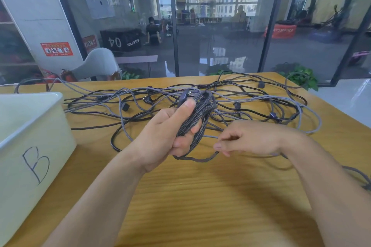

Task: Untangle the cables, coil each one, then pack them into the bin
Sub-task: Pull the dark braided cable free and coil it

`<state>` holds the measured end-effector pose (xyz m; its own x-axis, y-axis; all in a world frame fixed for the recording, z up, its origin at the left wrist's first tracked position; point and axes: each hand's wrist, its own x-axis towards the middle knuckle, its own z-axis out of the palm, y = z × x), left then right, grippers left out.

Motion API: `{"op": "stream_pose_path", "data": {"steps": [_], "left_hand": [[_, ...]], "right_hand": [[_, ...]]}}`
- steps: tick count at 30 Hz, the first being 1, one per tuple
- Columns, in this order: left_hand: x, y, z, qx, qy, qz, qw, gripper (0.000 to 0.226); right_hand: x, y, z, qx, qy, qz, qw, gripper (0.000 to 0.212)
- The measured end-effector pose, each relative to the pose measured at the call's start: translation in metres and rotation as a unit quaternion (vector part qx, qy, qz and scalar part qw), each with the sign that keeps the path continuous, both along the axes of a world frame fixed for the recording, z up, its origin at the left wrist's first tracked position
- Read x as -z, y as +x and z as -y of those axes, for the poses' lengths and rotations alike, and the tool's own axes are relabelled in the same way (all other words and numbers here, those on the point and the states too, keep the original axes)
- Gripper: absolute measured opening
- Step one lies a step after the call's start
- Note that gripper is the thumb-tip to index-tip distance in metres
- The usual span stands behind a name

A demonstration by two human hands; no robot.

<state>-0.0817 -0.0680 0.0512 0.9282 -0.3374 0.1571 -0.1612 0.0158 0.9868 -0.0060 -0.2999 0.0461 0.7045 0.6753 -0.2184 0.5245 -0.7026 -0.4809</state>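
My left hand (170, 132) grips a coil of grey braided cable (197, 114) above the wooden table, thumb pressed along its top near a plug. The coil's lower loop (196, 159) hangs down to the tabletop. My right hand (251, 140) pinches a loose strand of the same grey cable (210, 136) just right of the coil. Behind both hands a tangle of black and grey cables (261, 104) with several plugs spreads across the far half of the table. A white bin marked "B" (36, 146) stands at the left edge.
The wooden table (190, 196) has bare surface in front of my hands. One cable trails off the right edge (359, 176). A glass wall stands behind the table, with a white chair (98, 63) and potted plants (301, 76) near it.
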Motion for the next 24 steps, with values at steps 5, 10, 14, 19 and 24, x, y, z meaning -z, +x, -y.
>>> {"op": "stream_pose_path", "data": {"steps": [5, 10, 14, 19, 24], "left_hand": [[0.0, 0.0, 0.003, 0.021, -0.027, -0.011, 0.999, 0.051], [0.002, 0.0, 0.002, 0.014, -0.088, -0.016, 0.996, 0.053], [0.001, -0.003, 0.007, 0.038, -0.093, -0.023, 0.995, 0.051], [0.005, -0.001, 0.01, 0.049, -0.015, -0.027, 0.998, 0.052], [0.006, 0.0, 0.008, 0.037, 0.037, -0.015, 0.999, 0.052]], "right_hand": [[0.017, 0.005, -0.009, 0.038, -0.01, 0.094, 0.995, 0.056], [0.025, 0.003, -0.023, 0.01, -0.048, 0.098, 0.994, 0.054], [0.03, -0.002, -0.032, 0.005, -0.05, 0.12, 0.992, 0.061], [0.016, 0.004, -0.02, 0.097, 0.061, 0.233, 0.966, 0.039], [0.006, 0.006, -0.008, 0.125, 0.074, 0.227, 0.963, 0.059]]}}
